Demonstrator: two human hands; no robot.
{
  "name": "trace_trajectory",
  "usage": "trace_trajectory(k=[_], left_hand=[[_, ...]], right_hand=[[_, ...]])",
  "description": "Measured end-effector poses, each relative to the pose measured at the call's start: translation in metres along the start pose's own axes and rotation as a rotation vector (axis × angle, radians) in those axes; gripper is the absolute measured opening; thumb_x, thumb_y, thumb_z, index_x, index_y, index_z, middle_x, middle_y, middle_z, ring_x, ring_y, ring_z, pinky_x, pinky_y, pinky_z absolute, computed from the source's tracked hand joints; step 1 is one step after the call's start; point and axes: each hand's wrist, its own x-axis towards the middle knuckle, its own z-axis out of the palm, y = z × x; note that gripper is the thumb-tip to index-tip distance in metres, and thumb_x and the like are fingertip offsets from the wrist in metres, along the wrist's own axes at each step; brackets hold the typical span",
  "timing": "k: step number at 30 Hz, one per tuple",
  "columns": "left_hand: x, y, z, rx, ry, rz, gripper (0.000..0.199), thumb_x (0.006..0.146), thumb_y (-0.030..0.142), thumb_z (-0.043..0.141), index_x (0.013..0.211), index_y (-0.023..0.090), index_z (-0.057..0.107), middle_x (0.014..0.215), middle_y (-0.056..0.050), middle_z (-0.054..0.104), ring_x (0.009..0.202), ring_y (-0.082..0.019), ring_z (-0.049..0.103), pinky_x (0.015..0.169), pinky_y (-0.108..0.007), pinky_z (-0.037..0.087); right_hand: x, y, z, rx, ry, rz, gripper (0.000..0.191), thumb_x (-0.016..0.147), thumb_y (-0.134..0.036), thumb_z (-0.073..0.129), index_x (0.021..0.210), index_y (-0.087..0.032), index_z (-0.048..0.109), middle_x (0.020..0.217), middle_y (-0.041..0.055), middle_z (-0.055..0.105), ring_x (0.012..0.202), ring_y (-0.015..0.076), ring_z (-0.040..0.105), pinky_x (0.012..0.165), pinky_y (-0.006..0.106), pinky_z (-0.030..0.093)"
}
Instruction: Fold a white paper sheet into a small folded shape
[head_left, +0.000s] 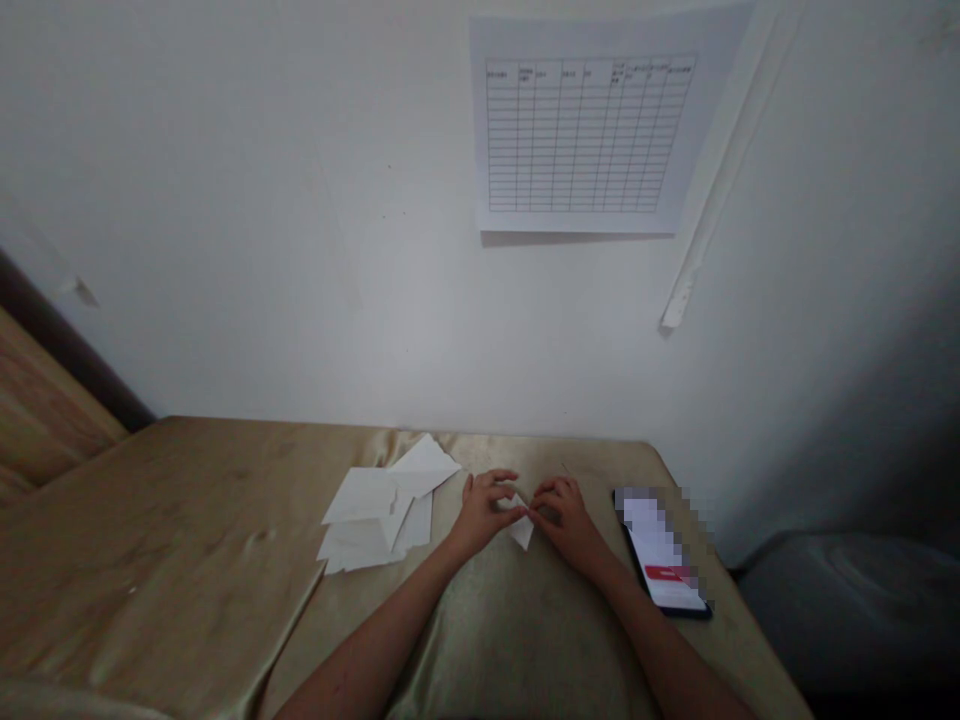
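Observation:
A small folded piece of white paper [522,533] is between my two hands, above the gold cloth. My left hand [484,512] pinches its upper part from the left, with thumb and index finger meeting near the paper's middle. From the right, my right hand [561,512] pinches the same paper, its fingertips almost touching those of my left hand. The paper's lower end comes to a point below the fingers. Part of it is hidden behind my fingertips.
Several white paper sheets [360,495] lie overlapping left of my hands. A phone [660,560] with a lit screen lies to the right on the gold-covered table [225,520]. A printed table sheet [577,225] hangs on the wall behind.

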Motion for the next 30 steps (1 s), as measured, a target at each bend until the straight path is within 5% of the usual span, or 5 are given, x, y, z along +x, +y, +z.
trace_trajectory(k=[30], left_hand=[[0.002,0.011,-0.004,-0.075,0.125,-0.029,0.010,0.075,0.032,0.082,0.068,0.026,0.078,0.118,-0.004,0.072,0.115,-0.025,0.061,0.106,-0.046,0.043]], right_hand=[[0.001,-0.006,-0.003,0.046,-0.079,0.042,0.008,0.089,-0.029,0.065,0.089,-0.026,0.072,0.109,0.0055,0.061,0.116,0.0241,0.047,0.107,0.044,0.037]])
